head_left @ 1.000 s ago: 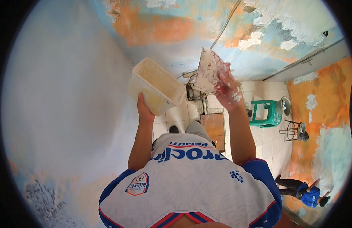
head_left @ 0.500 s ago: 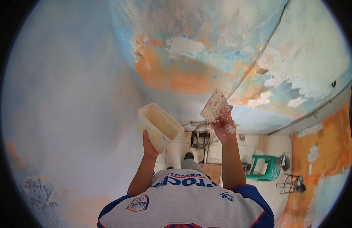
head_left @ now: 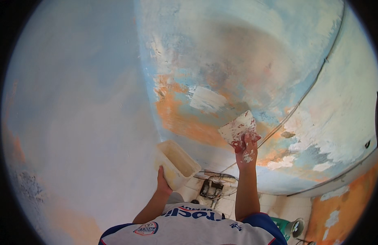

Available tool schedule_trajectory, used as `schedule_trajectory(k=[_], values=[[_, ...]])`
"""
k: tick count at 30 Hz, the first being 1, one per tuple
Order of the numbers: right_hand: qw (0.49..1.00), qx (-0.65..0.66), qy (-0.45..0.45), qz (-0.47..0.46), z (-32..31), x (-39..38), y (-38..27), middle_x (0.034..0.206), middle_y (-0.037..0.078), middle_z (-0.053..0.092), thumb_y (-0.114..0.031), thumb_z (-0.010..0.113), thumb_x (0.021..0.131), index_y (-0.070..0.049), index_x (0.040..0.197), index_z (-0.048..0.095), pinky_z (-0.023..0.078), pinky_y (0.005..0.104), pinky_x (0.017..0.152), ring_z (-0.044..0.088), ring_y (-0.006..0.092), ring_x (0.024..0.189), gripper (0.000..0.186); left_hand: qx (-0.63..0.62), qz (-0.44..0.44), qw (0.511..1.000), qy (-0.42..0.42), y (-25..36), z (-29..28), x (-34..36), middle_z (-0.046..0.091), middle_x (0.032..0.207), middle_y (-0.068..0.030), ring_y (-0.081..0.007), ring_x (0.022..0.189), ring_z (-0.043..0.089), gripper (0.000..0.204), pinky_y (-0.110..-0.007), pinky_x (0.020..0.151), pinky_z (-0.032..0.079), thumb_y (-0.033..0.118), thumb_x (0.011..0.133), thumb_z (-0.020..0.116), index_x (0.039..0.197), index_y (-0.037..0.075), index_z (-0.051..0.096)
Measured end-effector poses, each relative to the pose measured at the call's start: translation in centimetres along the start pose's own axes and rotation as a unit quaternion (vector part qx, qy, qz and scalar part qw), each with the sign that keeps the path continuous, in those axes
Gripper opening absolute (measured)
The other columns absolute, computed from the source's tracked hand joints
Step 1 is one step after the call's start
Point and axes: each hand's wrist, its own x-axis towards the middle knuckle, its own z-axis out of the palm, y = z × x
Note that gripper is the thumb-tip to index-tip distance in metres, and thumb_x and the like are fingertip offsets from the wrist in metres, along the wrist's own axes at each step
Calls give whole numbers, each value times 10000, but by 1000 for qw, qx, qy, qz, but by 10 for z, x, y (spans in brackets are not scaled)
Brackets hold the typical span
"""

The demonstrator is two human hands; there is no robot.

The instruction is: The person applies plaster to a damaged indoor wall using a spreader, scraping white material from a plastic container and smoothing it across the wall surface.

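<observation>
My left hand (head_left: 163, 179) grips a cream-coloured rectangular plastic tub (head_left: 172, 169) by its near side, the mouth tilted up. Pale smears coat the tub's inside; I cannot make out how much it holds. In my right hand (head_left: 247, 150), spotted with white filler, is a broad putty knife (head_left: 239, 125) with a whitish blade marked reddish-brown. The blade points up and to the left, in front of the wall (head_left: 262, 77); whether it touches the wall I cannot tell. A white filler patch (head_left: 207, 99) lies left of and above the blade.
A cable (head_left: 315, 81) runs down the wall at right. Orange paint and peeling patches (head_left: 291, 157) show lower down. On the tiled floor stand a dark machine with pipes (head_left: 211, 188) and a green stool (head_left: 281, 224). A side wall (head_left: 87, 122) rises at left.
My view has tilted up, showing more wall and less floor. The putty knife has risen toward the wall relative to the tub. Both hands keep their holds.
</observation>
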Motion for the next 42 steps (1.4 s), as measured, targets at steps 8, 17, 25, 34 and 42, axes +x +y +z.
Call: schedule_trajectory(k=[8,17,25,34,42], values=[[982,-118,-90,-116,65,44,-57,1087,37,641,-205,633,1000,-53,1317,523,521,297,723,630,149,941,368,31,11,999,-16,24,35,12,501,1464,-126,-343,1329,495,676,-538,1118,401,603,1026,365,1508,129,397],[766,-448,-158,-433,196,75,-25,1054,76,621,-123,597,1006,4,1167,555,503,317,746,605,158,878,210,1,-15,1000,3,76,3,-1,531,1440,-113,-322,1318,516,647,-513,1102,428,566,1033,394,1498,116,407],[494,-612,-206,-582,294,95,1,1020,167,598,7,576,916,-19,1052,552,488,434,779,574,369,944,140,-54,-5,998,-10,119,-46,-7,512,1460,-132,-347,1330,501,658,-529,1124,399,564,1028,402,1509,114,391],[607,-550,-106,-563,377,98,-85,950,152,600,-15,560,925,-39,1057,574,485,423,764,596,353,898,136,-48,6,997,-61,144,-67,-3,462,1497,-121,-360,1361,459,681,-567,1107,401,580,1015,418,1536,150,338],[462,-544,-30,-700,419,117,-168,962,149,656,-81,606,919,-54,1107,640,497,432,780,614,348,894,194,0,-23,994,-108,153,-57,25,480,1478,-106,-346,1340,476,722,-555,1097,408,628,983,434,1528,162,351]])
